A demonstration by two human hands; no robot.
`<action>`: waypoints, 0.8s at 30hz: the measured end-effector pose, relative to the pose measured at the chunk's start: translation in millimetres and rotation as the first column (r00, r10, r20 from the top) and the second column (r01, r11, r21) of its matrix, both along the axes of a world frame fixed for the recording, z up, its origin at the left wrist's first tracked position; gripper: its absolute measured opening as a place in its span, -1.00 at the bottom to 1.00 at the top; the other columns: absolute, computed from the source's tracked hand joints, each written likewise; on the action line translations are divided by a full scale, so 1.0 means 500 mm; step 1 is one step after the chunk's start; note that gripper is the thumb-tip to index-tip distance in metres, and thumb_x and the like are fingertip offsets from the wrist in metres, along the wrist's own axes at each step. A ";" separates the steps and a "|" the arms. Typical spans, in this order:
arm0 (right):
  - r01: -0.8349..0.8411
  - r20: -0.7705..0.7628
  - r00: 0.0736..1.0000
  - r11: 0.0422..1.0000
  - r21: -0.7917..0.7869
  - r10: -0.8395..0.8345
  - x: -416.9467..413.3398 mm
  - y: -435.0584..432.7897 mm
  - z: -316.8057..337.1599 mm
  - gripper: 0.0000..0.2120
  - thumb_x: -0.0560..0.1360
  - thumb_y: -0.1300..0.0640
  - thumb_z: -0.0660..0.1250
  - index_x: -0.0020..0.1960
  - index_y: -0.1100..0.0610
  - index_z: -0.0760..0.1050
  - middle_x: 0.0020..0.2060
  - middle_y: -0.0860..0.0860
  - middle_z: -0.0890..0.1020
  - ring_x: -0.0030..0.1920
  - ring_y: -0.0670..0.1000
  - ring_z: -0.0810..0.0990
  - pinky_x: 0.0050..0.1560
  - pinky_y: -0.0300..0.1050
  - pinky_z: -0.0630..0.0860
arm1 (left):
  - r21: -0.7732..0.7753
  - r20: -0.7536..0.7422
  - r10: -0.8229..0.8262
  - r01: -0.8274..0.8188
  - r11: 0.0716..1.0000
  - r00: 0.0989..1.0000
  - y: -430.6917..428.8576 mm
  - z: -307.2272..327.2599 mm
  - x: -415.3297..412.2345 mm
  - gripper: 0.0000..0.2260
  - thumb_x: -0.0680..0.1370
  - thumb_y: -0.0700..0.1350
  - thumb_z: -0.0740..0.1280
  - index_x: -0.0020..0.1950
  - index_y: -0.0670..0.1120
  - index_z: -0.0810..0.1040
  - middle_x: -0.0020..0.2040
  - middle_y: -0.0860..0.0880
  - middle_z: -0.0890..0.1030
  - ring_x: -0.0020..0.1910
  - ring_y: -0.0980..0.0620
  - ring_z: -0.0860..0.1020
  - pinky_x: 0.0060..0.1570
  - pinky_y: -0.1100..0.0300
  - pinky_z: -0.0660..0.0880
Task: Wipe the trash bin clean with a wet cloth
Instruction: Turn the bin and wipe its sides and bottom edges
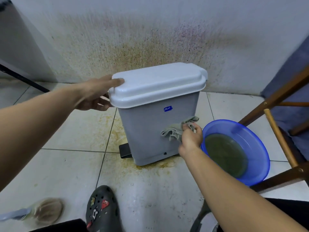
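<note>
The right grip (190, 139) is closed round a bunched grey-green cloth (173, 131), pinching it and holding it against the near face of the trash bin (145, 128), low down and towards that face's right edge. The left grip (98, 94) clasps the left end of the lid (158, 81), thumb laid along the top and fingers under the rim, which looks like steadying.

The stained wall (167, 39) rises just behind the bin, and the tiled floor (66, 131) under it carries brownish marks round the bin's base. The bin stands upright on that floor, its broad face towards the person and its lid shut; the lid's long axis runs left to right, with the right end a little farther off. At the far right stands a wooden chair (274, 98). A blue basin (234, 128) of murky water sits on the floor just right of the bin, close under the right wrist, so the right side is the nearer one for rinsing.

From the cloth, nearly all of the broad face lies to the left and upwards, so I judge the wiping has that way to travel, across the face towards the left grip. A black pedal (124, 150) juts out at the bin's lower left corner, well apart from the cloth, and a small blue sticker (168, 108) sits above the cloth, just below the lid
</note>
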State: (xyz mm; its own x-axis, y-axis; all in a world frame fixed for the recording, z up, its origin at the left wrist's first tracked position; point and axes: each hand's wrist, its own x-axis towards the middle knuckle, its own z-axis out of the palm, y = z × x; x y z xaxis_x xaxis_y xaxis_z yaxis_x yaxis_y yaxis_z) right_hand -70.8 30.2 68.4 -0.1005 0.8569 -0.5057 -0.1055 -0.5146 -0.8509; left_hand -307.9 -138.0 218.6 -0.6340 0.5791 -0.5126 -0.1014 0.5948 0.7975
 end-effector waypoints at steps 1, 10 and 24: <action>-0.010 -0.029 1.000 1.000 0.009 0.010 -0.009 0.004 0.019 -0.78 0.52 0.23 0.44 0.03 -0.07 0.57 0.05 0.04 0.68 -0.03 0.08 0.69 -0.05 0.01 0.68 | -0.046 -0.009 -0.066 0.066 0.997 0.998 -0.008 0.006 0.004 -0.62 0.57 0.26 0.39 0.33 0.19 0.48 0.08 -0.03 0.56 -0.19 -0.04 0.63 -0.21 0.09 0.63; -0.275 -0.144 0.952 0.961 -0.019 0.269 0.019 -0.001 0.150 -0.86 0.59 0.21 0.30 0.11 0.05 0.57 -0.16 0.07 0.63 -0.36 0.05 0.57 -0.53 -0.18 0.43 | -0.188 -0.368 -0.395 0.348 0.918 0.842 0.038 0.008 0.111 0.01 0.27 0.46 0.54 0.58 0.07 0.24 0.36 0.04 0.51 0.24 -0.04 0.54 0.17 -0.03 0.56; -0.564 -0.305 0.799 0.822 -0.080 0.519 0.080 0.027 0.179 -0.59 0.57 -0.05 0.36 0.32 0.16 0.57 0.18 0.16 0.67 0.20 0.20 0.65 0.30 0.25 0.49 | -0.542 -0.784 -0.621 0.463 0.702 0.023 -0.096 -0.061 0.086 0.00 0.46 0.52 0.25 0.71 0.07 -0.08 0.50 -0.08 0.36 0.22 -0.12 0.57 0.14 -0.03 0.58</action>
State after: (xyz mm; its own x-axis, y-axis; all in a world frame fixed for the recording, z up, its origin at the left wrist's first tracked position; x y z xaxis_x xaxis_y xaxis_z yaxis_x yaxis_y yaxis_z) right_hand -30.6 43.8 157.8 -0.6695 0.5327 -0.5177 0.0282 -0.6782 -0.7343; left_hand -265.0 -186.3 188.2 -0.2010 0.9792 0.0277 0.9796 0.2011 -0.0008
